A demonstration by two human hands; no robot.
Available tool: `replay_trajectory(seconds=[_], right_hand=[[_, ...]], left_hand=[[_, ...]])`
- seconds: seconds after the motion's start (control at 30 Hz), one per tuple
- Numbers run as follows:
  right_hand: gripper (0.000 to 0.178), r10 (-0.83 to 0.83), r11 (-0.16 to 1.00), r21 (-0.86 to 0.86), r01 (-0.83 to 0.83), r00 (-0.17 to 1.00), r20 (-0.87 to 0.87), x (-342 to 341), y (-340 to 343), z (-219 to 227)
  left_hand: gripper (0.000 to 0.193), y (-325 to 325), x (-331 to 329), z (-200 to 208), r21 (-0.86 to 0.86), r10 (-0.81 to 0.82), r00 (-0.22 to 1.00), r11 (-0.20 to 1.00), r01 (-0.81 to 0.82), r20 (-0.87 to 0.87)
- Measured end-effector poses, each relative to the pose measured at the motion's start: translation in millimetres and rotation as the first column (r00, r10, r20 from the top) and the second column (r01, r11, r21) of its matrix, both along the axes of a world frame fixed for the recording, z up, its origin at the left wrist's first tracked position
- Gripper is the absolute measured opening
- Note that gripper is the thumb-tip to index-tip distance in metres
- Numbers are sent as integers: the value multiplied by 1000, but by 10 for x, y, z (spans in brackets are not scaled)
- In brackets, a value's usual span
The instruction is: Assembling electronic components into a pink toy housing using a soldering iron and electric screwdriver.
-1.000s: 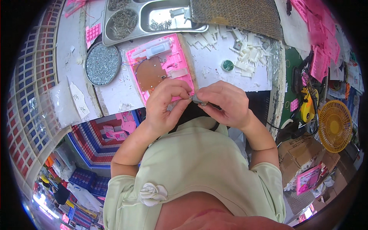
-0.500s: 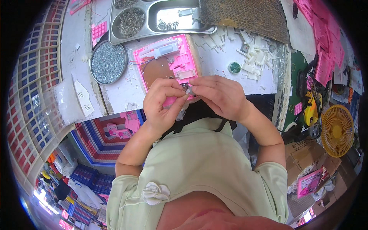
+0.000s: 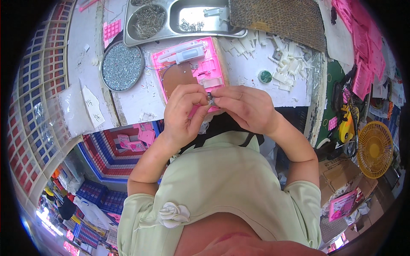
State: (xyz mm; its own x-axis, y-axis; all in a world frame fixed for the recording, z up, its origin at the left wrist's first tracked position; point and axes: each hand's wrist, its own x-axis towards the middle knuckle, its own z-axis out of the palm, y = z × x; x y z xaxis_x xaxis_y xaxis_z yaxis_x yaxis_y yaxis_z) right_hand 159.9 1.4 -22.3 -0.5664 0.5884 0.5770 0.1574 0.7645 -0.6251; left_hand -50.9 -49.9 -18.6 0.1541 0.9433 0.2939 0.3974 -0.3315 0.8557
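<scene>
A pink plastic casing (image 3: 218, 55) lies on the table in front of me, holding a brown board (image 3: 177, 77), a white part with a pale tube and thin wires. Over its near edge, my left hand (image 3: 184, 112) and my right hand (image 3: 247, 106) meet, fingertips pinched together. Between them is a small shiny round metal piece (image 3: 209, 98), gripped from both sides; its exact kind is too small to make out. The fingers cover the casing's near right corner.
Left of the casing stands a round dish of small metal screws (image 3: 121, 67). Behind it sits a metal compartment tray (image 3: 179, 35) with springs. White plastic parts (image 3: 290, 64) and a green round lid (image 3: 265, 77) lie to the right. A yellow fan (image 3: 376, 149) stands far right.
The fingertips have shifted slightly around the small metal piece, and it now shows more upright between them. The whole view has moved a little; the casing stays in place.
</scene>
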Motion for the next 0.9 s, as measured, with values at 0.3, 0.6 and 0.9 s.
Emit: replay_trajectory(seconds=[0.3,0.6,0.9], right_hand=[[38,42,999,-11,-42,999,15,49,25,19],[39,17,999,-38,-17,1000,-11,47,10,11],[42,-122,992,-5,122,990,71,257,94,14]], left_hand=[[23,-22,-12,1,51,82,996,995,-83,17],[24,-16,-14,11,72,65,998,995,-66,13],[28,397,-8,28,220,188,893,970,-103,-410]])
